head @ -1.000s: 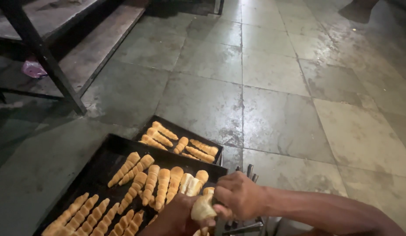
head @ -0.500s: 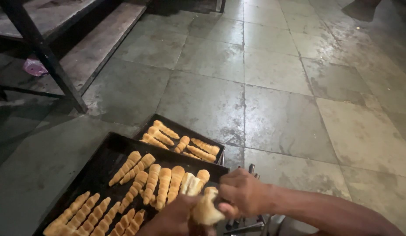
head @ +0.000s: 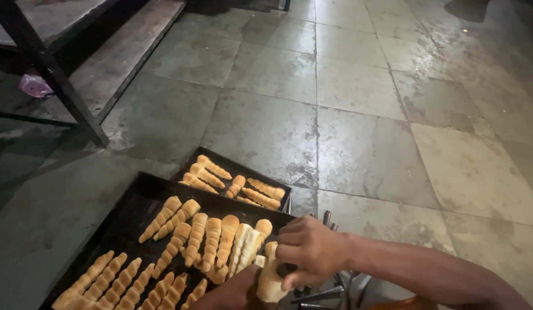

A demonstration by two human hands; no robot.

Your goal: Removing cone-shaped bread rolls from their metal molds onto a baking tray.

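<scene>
1. While my right hand (head: pixel 309 250) grips the pastry cone (head: pixel 271 281) from above, its long axis stands nearly upright.
2. My left hand (head: pixel 235 293) (mostly cropped) clasps it from below, just beside the near tray (head: pixel 134 201).

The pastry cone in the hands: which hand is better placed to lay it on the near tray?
Probably the left hand. It grips the pastry cone from below and sits right beside the near tray, next to the rows of cones. The right hand grips it from above, on the side away from the tray.
</scene>
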